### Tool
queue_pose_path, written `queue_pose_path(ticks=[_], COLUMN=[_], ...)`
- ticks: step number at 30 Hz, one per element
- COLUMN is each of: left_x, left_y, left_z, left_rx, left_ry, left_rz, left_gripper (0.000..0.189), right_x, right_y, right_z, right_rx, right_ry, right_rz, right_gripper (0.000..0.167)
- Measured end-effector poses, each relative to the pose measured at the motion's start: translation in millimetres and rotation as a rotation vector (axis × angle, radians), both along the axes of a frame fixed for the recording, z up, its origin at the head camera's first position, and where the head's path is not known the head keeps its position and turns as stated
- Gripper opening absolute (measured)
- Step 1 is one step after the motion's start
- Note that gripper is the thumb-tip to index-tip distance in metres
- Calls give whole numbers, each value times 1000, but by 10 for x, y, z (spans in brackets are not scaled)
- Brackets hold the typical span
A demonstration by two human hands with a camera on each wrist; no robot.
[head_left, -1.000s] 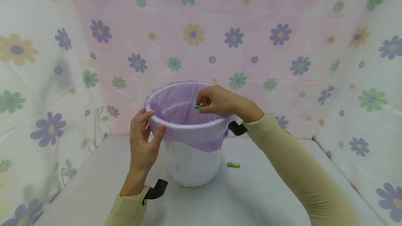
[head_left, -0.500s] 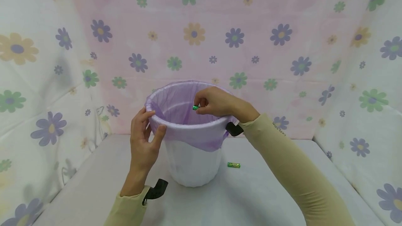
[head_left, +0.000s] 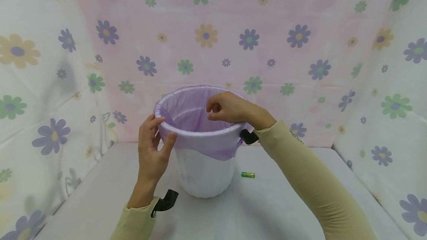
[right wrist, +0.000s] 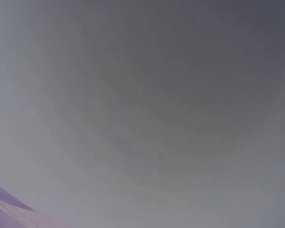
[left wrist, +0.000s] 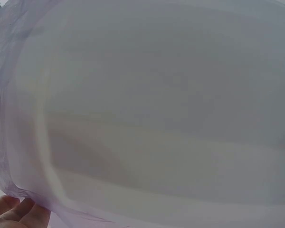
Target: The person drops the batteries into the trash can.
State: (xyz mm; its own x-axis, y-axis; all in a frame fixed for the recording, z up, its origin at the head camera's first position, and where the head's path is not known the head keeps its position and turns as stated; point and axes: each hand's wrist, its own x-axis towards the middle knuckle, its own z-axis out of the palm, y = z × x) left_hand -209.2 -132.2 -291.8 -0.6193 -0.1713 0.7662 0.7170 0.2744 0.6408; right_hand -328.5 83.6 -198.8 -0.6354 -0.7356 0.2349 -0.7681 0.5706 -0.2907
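A white trash bin [head_left: 205,175] stands upright on the table, with a purple bag [head_left: 213,149] lining it and folded over its rim. My left hand [head_left: 151,155] holds the bin's rim at the left, thumb on the outer front and fingertips at the edge. Over the bin's mouth is my right hand [head_left: 230,109], its fingers loosely bent, thumb and forefinger apart, nothing visible between them. A green battery [head_left: 248,175] lies on the table right of the bin. The bin's bottom is hidden. In the left wrist view, fingers [left wrist: 26,213] touch the bag-covered rim.
The white-covered table [head_left: 283,203] carries the bin. Flowered cloth [head_left: 213,55] hangs behind and on both sides. A black wrist camera [head_left: 249,136] on the right arm sits close to the bin's rim. The right wrist view is mostly a blurred grey surface.
The green battery that my right hand pinched over the bin is gone from its fingers and out of sight. The right hand shifted slightly left earlier; the left hand stays on the rim.
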Motion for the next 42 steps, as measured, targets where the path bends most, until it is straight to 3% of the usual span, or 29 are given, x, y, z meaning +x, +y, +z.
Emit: queue_pose_path(ticks=[8,15,22,30,35,42], left_x=[30,12,-27,-250,-266,-270], left_y=[13,8,-10,-111,-117,-112], left_z=[25,25,-12,-213,-232,-233], left_rx=[-10,-13,5,2,8,19], left_ry=[-14,-1,12,-1,0,13], left_rz=[15,3,-2,-1,-8,-19], left_gripper=[42,43,43,49,49,49], right_x=[37,203,336,422,432,400], right_y=[101,376,694,1092,1259,1347], right_z=[48,115,124,-44,-239,-581], right_rx=[-62,-174,-230,-307,-337,-341], right_ry=[12,28,180,244,227,175], right_rz=[-5,-21,-35,-40,-75,-55], right_gripper=[12,9,9,7,8,12])
